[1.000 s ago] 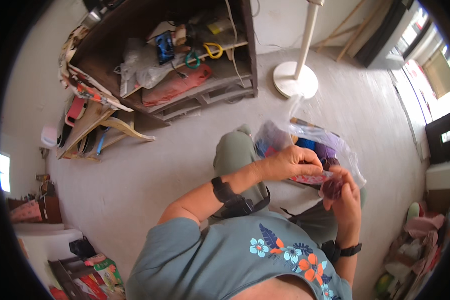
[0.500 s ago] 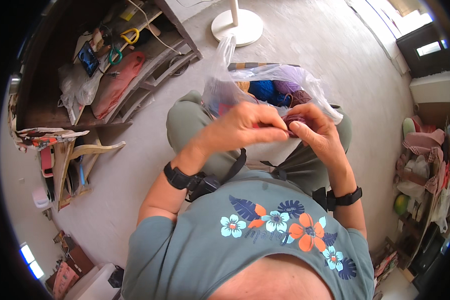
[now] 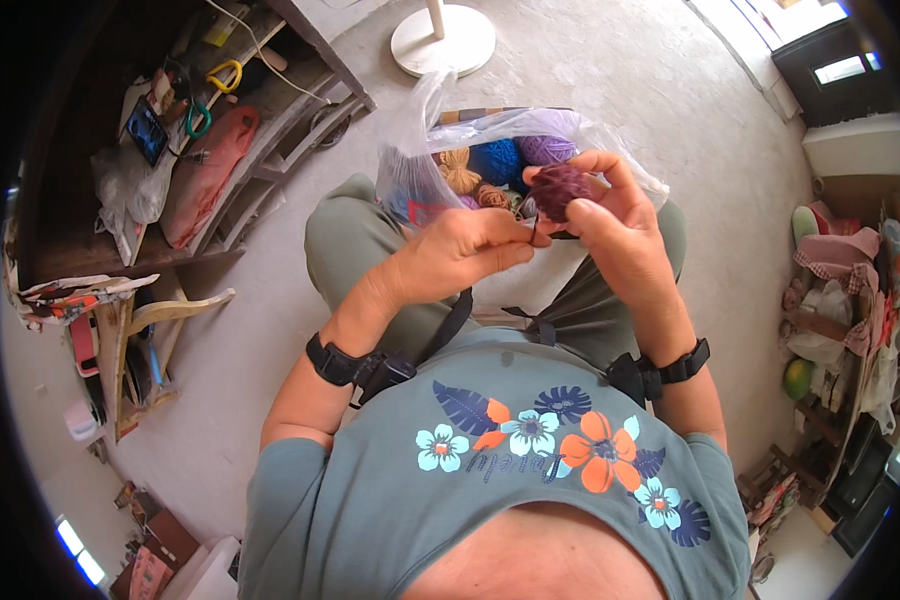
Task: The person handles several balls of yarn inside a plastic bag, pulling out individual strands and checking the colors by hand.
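Observation:
My right hand [image 3: 622, 222] is closed around a small maroon ball of yarn [image 3: 560, 193], with the thumb in front and the fingers behind. Just left of it, my left hand [image 3: 458, 250] pinches a dark strand at its fingertips that seems to run toward the ball. Both hands are over the near side of a clear plastic bag [image 3: 405, 165], whose mouth is spread wide. Inside lie a tan yarn ball [image 3: 457, 172], a blue one [image 3: 496, 160] and a purple one [image 3: 546, 150], with brown yarn [image 3: 492, 196] lower down, partly hidden by my hands.
The bag rests between my bent knees. Beyond it stands a round white base [image 3: 442, 42] with a pole. To the left, a wooden shelf unit holds a phone [image 3: 147, 132], scissors and a red bag [image 3: 210, 178]. Cluttered shelves line the right side.
My hands have moved apart, and the maroon ball now shows in my right hand. My left hand has shifted down and left. More yarn in the bag is visible; the whole view has shifted slightly.

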Demonstrator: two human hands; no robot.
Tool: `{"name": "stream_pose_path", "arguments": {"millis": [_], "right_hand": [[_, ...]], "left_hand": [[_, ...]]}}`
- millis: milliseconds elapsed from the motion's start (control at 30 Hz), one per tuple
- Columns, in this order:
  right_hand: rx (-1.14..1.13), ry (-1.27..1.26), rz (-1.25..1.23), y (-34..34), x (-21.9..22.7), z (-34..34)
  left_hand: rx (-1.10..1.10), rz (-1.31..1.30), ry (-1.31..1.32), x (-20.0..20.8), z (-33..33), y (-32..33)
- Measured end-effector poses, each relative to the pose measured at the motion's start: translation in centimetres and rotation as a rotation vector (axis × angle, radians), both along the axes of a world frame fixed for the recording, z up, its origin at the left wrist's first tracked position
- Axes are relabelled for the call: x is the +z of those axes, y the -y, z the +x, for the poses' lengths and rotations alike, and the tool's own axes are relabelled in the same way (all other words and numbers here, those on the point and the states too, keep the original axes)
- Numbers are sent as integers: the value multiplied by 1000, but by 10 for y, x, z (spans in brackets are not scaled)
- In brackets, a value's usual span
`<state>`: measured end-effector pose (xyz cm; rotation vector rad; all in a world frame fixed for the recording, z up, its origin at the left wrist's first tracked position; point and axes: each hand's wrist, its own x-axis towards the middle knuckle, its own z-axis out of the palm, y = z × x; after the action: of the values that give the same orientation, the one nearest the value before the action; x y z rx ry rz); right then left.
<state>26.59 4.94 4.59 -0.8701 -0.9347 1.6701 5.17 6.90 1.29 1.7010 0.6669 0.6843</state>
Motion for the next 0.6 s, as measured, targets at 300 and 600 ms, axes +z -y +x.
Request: {"name": "stream_pose_path", "arguments": {"millis": [300,600], "right_hand": [[62,607,157,5,-2,-18],[474,303,-234,0,8,-8]], "left_hand": [[-140,-46,-127,33,-20,-4],[56,26,-61,38,-32,-8]]}}
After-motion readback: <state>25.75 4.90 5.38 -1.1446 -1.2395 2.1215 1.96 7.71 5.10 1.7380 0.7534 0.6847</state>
